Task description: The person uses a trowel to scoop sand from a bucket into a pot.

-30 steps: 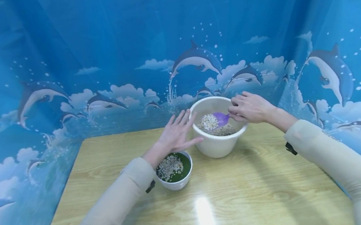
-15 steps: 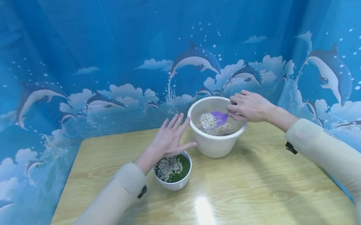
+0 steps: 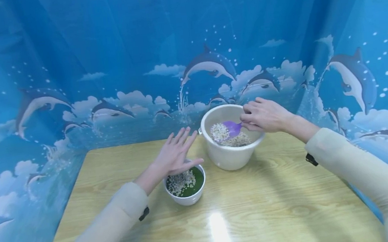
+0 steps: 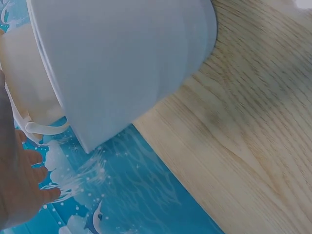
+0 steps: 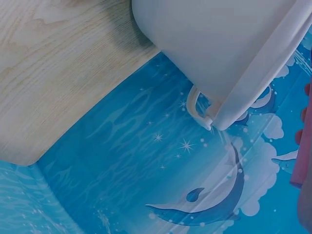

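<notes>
My right hand (image 3: 264, 115) holds a purple scoop (image 3: 232, 129) over the inside of a white bucket (image 3: 229, 159). Pale, gravel-like grains (image 3: 219, 132) are heaped on the scoop's blade, and more grains (image 3: 240, 139) lie in the bucket below. With fingers spread and nothing in it, my left hand (image 3: 174, 153) is above the far rim of a small white bowl (image 3: 189, 200), partly covering it. Inside the bowl, similar grains (image 3: 180, 184) lie on something green (image 3: 198, 180). The bucket's wall (image 4: 122, 63) fills much of the left wrist view.
Both vessels stand on a wood-grain table (image 3: 263, 209), the bowl left of and nearer than the bucket. The bucket has a small side loop (image 5: 197, 108), seen in the right wrist view. Blue dolphin-print sheeting (image 3: 129, 64) encloses the table's back and sides.
My left hand has drawn away from the bucket's rim, leftward and a little nearer. The loaded scoop has shifted slightly left, still over the bucket.
</notes>
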A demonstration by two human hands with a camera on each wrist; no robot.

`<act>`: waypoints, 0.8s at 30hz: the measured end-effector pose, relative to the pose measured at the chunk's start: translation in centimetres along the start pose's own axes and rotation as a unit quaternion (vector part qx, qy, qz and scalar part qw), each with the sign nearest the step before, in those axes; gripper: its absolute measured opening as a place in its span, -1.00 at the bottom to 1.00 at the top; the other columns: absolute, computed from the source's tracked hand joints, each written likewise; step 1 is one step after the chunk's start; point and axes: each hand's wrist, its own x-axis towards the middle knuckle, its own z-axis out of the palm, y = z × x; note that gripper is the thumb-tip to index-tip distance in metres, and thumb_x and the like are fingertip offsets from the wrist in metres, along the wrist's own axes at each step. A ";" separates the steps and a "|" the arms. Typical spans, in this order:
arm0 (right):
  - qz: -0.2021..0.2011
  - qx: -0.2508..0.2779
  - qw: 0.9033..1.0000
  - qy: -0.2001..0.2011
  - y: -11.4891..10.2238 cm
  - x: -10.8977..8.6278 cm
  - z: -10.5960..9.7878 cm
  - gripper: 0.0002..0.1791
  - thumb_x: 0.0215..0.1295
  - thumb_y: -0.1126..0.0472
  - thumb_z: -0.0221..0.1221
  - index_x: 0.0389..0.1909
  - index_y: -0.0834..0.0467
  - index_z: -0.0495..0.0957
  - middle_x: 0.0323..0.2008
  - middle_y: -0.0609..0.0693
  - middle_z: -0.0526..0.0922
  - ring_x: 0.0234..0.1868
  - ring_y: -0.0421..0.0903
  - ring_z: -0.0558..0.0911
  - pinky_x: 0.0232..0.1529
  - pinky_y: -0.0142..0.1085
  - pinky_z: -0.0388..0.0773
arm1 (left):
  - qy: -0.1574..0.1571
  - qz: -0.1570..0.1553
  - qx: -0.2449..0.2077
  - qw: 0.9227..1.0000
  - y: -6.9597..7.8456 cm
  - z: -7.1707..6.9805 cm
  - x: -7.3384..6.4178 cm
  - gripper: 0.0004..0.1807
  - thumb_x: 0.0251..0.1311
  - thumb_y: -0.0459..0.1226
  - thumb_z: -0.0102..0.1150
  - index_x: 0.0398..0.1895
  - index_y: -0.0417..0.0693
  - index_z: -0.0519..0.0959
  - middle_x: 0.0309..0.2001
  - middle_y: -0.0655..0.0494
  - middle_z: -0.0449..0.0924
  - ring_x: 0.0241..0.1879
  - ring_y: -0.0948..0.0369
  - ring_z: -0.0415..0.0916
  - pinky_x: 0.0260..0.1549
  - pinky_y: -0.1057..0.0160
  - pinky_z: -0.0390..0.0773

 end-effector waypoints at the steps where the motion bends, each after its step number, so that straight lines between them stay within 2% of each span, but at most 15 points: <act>1: 0.000 0.000 1.000 0.000 -0.1 0.0 -0.1 -0.82 0.45 0.00 0.28 -0.19 0.02 0.65 -0.35 -0.02 0.59 -0.36 -0.08 0.46 -0.30 -0.26 0.36 | -0.001 0.001 0.000 1.000 -0.1 0.0 -0.1 0.10 0.41 0.45 -0.17 0.76 0.06 -0.22 0.74 -0.11 -0.28 0.75 -0.09 -0.24 0.71 -0.24 -0.11; 10: -0.001 0.003 1.000 0.000 -0.5 0.3 -0.5 -0.83 0.45 0.00 0.28 -0.18 0.00 0.68 -0.37 -0.04 0.60 -0.38 -0.10 0.45 -0.29 -0.25 0.41 | -0.003 0.012 0.004 1.000 -0.7 -0.1 -1.7 0.10 0.40 0.46 -0.12 0.75 0.05 -0.16 0.74 -0.13 -0.25 0.74 -0.13 -0.18 0.70 -0.27 -0.04; 13: -0.003 0.004 1.000 0.005 -0.7 0.4 -0.7 -0.84 0.44 0.00 0.28 -0.18 0.00 0.68 -0.38 -0.04 0.60 -0.37 -0.10 0.45 -0.28 -0.25 0.42 | 0.003 0.019 -0.003 1.000 -0.9 0.1 -2.3 0.13 0.36 0.54 -0.28 0.75 0.04 -0.13 0.74 -0.15 -0.24 0.74 -0.14 -0.18 0.69 -0.28 -0.07; 17: -0.007 0.008 1.000 0.014 -1.1 0.6 -0.8 -0.85 0.44 0.00 0.29 -0.18 -0.01 0.69 -0.38 -0.05 0.59 -0.37 -0.10 0.44 -0.28 -0.26 0.39 | 0.003 0.024 -0.005 1.000 -1.3 0.3 -3.3 0.16 0.34 0.58 -0.35 0.75 0.04 -0.14 0.73 -0.15 -0.25 0.73 -0.14 -0.19 0.69 -0.28 -0.07; 20: -0.013 0.008 1.000 0.023 -1.4 0.8 -0.7 -0.85 0.43 0.00 0.30 -0.19 -0.02 0.69 -0.39 -0.06 0.58 -0.38 -0.11 0.42 -0.29 -0.28 0.34 | 0.003 0.024 -0.010 1.000 -1.3 0.4 -4.0 0.13 0.37 0.48 -0.14 0.75 0.02 -0.12 0.73 -0.17 -0.24 0.73 -0.16 -0.19 0.69 -0.29 -0.05; 24: -0.021 0.011 0.999 0.034 -1.8 1.0 -0.6 -0.86 0.42 0.00 0.31 -0.20 -0.02 0.69 -0.40 -0.06 0.58 -0.39 -0.13 0.41 -0.31 -0.30 0.30 | 0.012 0.030 -0.015 0.999 -1.4 0.5 -4.8 0.13 0.35 0.43 0.00 0.74 -0.03 -0.04 0.72 -0.20 -0.18 0.72 -0.18 -0.15 0.68 -0.30 -0.01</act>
